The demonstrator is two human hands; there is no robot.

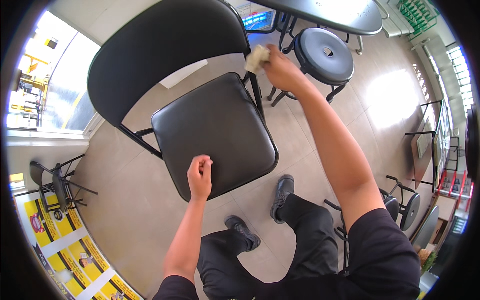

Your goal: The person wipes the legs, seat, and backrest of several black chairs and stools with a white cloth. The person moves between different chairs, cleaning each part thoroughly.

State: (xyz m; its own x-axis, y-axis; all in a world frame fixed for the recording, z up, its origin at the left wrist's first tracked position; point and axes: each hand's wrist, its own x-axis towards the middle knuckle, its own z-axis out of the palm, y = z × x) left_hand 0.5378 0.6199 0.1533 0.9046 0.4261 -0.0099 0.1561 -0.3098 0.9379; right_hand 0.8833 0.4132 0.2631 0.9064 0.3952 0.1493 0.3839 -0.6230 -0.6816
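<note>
A black folding chair (215, 125) with a padded seat and a wide curved backrest stands open in front of me. My right hand (281, 70) reaches far out and grips a crumpled cream cloth (257, 58). The cloth is at the right side tube of the chair's frame, just below the end of the backrest; whether it presses on the tube I cannot tell. Over the front part of the seat is my left hand (200, 177), its fingers curled in a loose fist with nothing showing in them.
Beyond my right hand stand a round grey stool (325, 55) and a dark round-edged table (335, 15). Another black folding chair (60, 187) is at the left, near a yellow poster board (75, 250). More stools (410, 212) stand close to my right elbow. Tiled floor (295, 135) surrounds the chair.
</note>
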